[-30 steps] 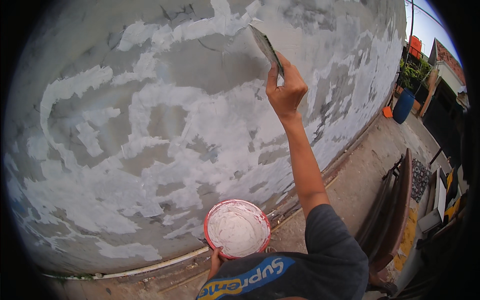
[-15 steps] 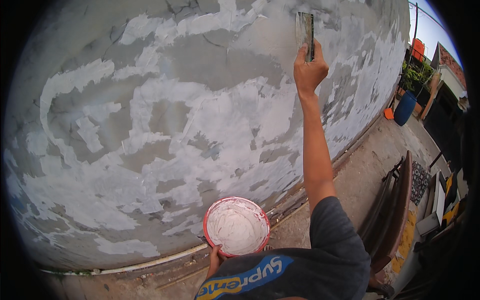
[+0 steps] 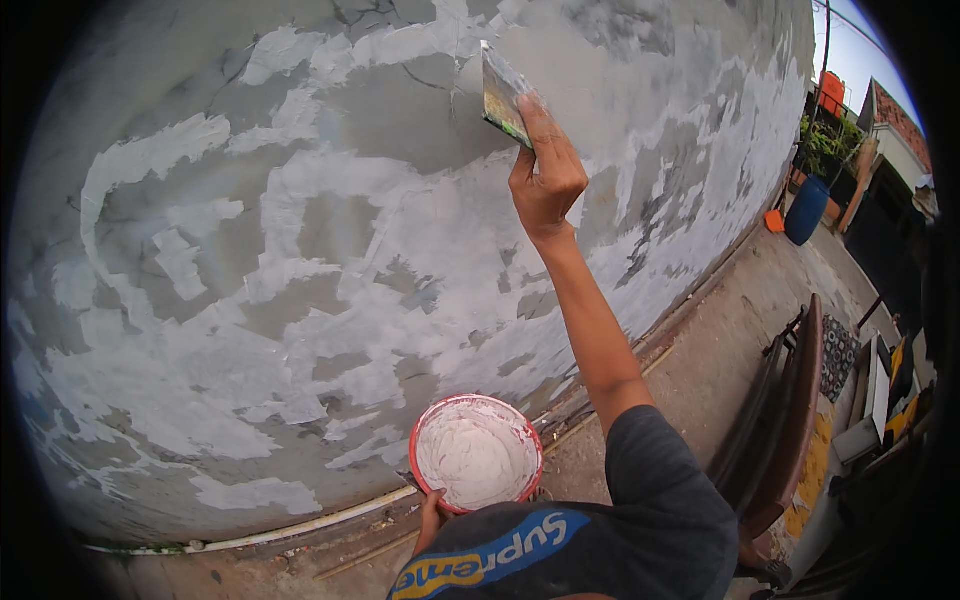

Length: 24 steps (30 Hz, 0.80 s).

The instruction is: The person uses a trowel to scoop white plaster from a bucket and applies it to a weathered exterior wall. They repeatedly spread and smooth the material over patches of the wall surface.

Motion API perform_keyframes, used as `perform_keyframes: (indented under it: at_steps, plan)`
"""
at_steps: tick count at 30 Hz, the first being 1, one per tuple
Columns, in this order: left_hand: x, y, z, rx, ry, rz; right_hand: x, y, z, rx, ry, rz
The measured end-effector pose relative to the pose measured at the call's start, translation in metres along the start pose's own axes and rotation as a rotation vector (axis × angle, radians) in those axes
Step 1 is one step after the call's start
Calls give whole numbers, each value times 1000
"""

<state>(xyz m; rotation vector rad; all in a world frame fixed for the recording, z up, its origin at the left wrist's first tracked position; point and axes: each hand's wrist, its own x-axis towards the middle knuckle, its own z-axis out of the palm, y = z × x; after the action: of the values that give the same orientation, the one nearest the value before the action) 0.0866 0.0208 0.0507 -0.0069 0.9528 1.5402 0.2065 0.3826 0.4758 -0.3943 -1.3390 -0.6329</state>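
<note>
My right hand (image 3: 550,185) is raised to the wall and closed on a flat, putty-smeared scraper (image 3: 503,92). The blade is tilted, with its upper edge at or very near the surface; the exact contact is hard to see. Patches of pale filler cover much of the grey wall (image 3: 420,110). Low down, close to my body, my left hand (image 3: 431,515) grips the near rim of a red basin (image 3: 412,455). Only its thumb and part of the hand show. Thick whitish putty (image 3: 475,455) lies inside the basin.
A pale pipe (image 3: 310,525) runs along the foot of the wall. To the right stand a curved brown bench-like piece (image 3: 800,430) and stacked household items. Farther off are a blue barrel (image 3: 806,212), an orange object (image 3: 774,221) and green plants (image 3: 828,150).
My right hand has swept the scraper left and slightly down across the wall, turning the blade. A smoother filler patch now shows where it passed. My left hand and the basin hardly moved.
</note>
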Motion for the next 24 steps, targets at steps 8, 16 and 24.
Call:
perform_keyframes:
  at_steps: [8,16,24]
  plan:
    - [-17,10,3,45,-3,-93,-25,-57,18,-6,-207,114]
    - [-18,12,-4,86,-38,-72,7,-79,-69,403,-639,605]
    - [-11,-2,-22,60,-57,-78,0,-12,-44,556,-81,733]
